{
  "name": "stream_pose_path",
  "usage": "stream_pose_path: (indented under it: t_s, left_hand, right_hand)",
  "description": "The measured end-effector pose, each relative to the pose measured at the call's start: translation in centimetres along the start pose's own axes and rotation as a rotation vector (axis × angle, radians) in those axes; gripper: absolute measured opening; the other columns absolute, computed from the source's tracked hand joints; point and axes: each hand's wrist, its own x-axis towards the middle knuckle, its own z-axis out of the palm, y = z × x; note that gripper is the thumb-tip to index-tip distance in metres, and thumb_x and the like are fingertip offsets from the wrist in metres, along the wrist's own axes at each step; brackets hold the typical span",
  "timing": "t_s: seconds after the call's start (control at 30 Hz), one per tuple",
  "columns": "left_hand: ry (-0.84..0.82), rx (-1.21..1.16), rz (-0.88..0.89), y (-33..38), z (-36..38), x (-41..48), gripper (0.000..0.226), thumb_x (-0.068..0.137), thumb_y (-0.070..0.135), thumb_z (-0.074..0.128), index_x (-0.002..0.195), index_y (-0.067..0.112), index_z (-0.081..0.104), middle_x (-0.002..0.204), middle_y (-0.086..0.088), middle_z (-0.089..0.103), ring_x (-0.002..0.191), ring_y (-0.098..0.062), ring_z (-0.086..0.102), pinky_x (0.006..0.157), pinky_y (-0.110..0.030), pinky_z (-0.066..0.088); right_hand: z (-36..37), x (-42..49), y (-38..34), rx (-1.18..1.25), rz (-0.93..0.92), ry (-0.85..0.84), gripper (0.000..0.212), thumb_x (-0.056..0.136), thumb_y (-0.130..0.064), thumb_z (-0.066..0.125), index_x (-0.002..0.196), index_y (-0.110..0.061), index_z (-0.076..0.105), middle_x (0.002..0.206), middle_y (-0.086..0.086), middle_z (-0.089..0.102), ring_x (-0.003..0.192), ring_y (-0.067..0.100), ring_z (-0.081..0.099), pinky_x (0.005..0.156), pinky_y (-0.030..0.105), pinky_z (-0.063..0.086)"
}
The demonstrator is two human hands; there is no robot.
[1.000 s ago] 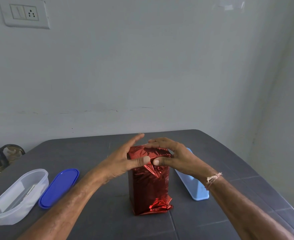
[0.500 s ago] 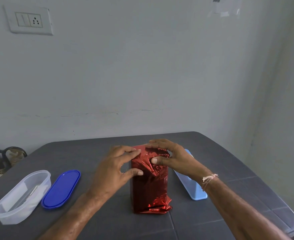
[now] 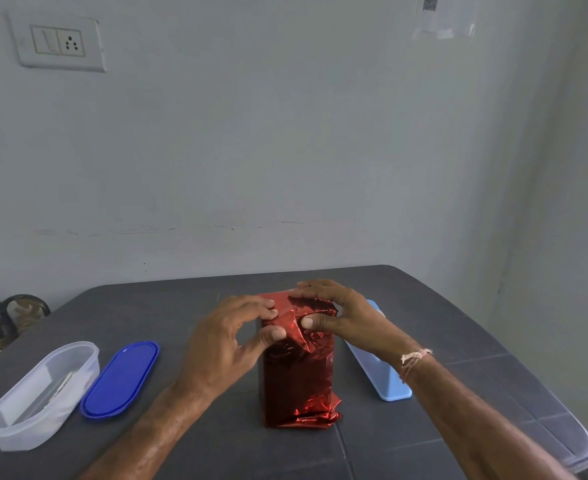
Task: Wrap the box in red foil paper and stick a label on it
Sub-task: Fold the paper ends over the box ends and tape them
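A tall box covered in red foil paper [image 3: 297, 379] stands upright in the middle of the dark grey table [image 3: 181, 445]. The foil is crumpled at the top and at the bottom right corner. My left hand [image 3: 226, 341] is at the box's upper left edge, its curled fingers and thumb pinching the foil there. My right hand [image 3: 341, 317] arches over the top, fingers on the far top edge and thumb pressing the folded foil on the near face. No label is in sight.
A clear oval container [image 3: 39, 396] and its blue lid [image 3: 121, 379] lie at the left of the table. A light blue box [image 3: 382, 372] lies just right of the red one, partly behind my right wrist. The wall stands close behind the table.
My left hand drew back from the top of the box and curled its fingers, going from an open reach over the top to a pinch at the upper left edge. The right hand stayed in place.
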Motion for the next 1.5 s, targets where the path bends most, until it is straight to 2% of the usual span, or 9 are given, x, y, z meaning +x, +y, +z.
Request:
stream_pose_path:
  t_s: [0.2, 0.37, 0.47, 0.67, 0.87, 1.13, 1.3, 1.43, 1.5]
  left_hand:
    - [-0.106, -0.165, -0.251, 0.8, 0.2, 3.7, 0.053, 0.077, 0.083, 0.057, 0.076, 0.032, 0.071, 0.083, 0.015, 0.072, 0.086, -0.005, 0.067, 0.083, -0.029, 0.050]
    - [-0.371, -0.306, -0.415, -0.2, 1.4, 4.5, 0.089, 0.057, 0.088, 0.070, 0.133, 0.046, 0.054, 0.138, 0.019, 0.056, 0.123, 0.010, 0.050, 0.104, -0.029, 0.044]
    - [-0.464, -0.407, -0.419, 0.0, 1.6, 4.7, 0.093, 0.070, 0.066, 0.077, 0.151, 0.036, 0.042, 0.148, 0.019, 0.051, 0.115, 0.022, 0.049, 0.097, -0.008, 0.038]
    - [-0.546, -0.357, -0.421, 0.8, 0.9, 5.3, 0.047, 0.075, 0.052, 0.078, 0.119, 0.053, 0.060, 0.112, 0.040, 0.067, 0.108, 0.016, 0.061, 0.092, -0.009, 0.045]
    - [-0.534, -0.384, -0.418, 1.0, 0.8, 5.4, 0.046, 0.071, 0.049, 0.081, 0.111, 0.054, 0.059, 0.102, 0.043, 0.067, 0.101, 0.018, 0.062, 0.081, -0.004, 0.047]
    - [-0.507, -0.289, -0.435, 0.1, 1.2, 5.1, 0.098, 0.056, 0.078, 0.081, 0.140, 0.034, 0.058, 0.123, 0.021, 0.066, 0.110, 0.007, 0.062, 0.098, -0.021, 0.050]
    - [-0.496, -0.295, -0.441, 0.2, 1.3, 5.2, 0.087, 0.060, 0.069, 0.084, 0.137, 0.034, 0.061, 0.118, 0.021, 0.067, 0.101, 0.013, 0.061, 0.096, -0.020, 0.050]
    - [-0.477, -0.295, -0.443, -0.1, 1.2, 5.2, 0.090, 0.057, 0.073, 0.084, 0.136, 0.035, 0.062, 0.117, 0.019, 0.069, 0.105, 0.004, 0.065, 0.100, -0.026, 0.051]
    - [-0.476, -0.290, -0.442, -0.3, 1.1, 5.3, 0.091, 0.054, 0.077, 0.083, 0.134, 0.036, 0.063, 0.114, 0.019, 0.071, 0.102, 0.004, 0.066, 0.099, -0.026, 0.051]
  right_hand:
    - [0.2, -0.2, -0.5, -0.010, -0.001, 0.018, 0.045, 0.085, -0.038, 0.081, 0.127, -0.050, 0.067, 0.144, -0.020, 0.054, 0.135, -0.005, 0.048, 0.113, 0.026, 0.041]
    - [0.4, -0.3, -1.1, -0.050, -0.014, 0.013, 0.047, 0.086, -0.039, 0.081, 0.126, -0.055, 0.064, 0.145, -0.021, 0.054, 0.135, -0.007, 0.046, 0.115, 0.025, 0.037]
    - [0.1, -0.5, -1.0, -0.091, -0.033, 0.018, 0.050, 0.086, -0.040, 0.081, 0.134, -0.043, 0.065, 0.144, -0.021, 0.054, 0.134, -0.009, 0.047, 0.111, 0.018, 0.036]
    - [-0.3, -0.5, -0.9, -0.045, -0.055, 0.022, 0.072, 0.085, -0.031, 0.084, 0.148, -0.032, 0.050, 0.140, -0.015, 0.060, 0.130, 0.000, 0.057, 0.107, 0.024, 0.050]
    - [-0.7, -0.6, -0.3, 0.053, -0.019, -0.060, 0.088, 0.085, -0.019, 0.085, 0.156, -0.034, 0.035, 0.149, -0.012, 0.053, 0.138, 0.004, 0.050, 0.099, 0.028, 0.055]
    - [-1.0, -1.2, 0.2, 0.258, 0.004, -0.078, 0.074, 0.093, -0.029, 0.073, 0.156, -0.039, 0.035, 0.156, -0.015, 0.048, 0.146, 0.007, 0.043, 0.120, 0.032, 0.035]
    - [-1.1, -2.6, 1.3, 0.431, 0.063, 0.165, 0.053, 0.098, -0.029, 0.068, 0.148, -0.029, 0.051, 0.146, -0.007, 0.060, 0.131, 0.011, 0.060, 0.101, 0.036, 0.057]
    - [-2.0, -4.7, 4.2, 0.166, 0.309, 0.549, 0.029, 0.097, -0.034, 0.071, 0.125, -0.028, 0.070, 0.117, -0.004, 0.074, 0.107, 0.018, 0.071, 0.078, 0.021, 0.058]
    - [-2.6, -6.0, 6.6, -0.026, 0.523, 0.652, 0.031, 0.094, -0.041, 0.071, 0.120, -0.023, 0.072, 0.115, -0.002, 0.074, 0.105, 0.017, 0.069, 0.087, 0.032, 0.058]
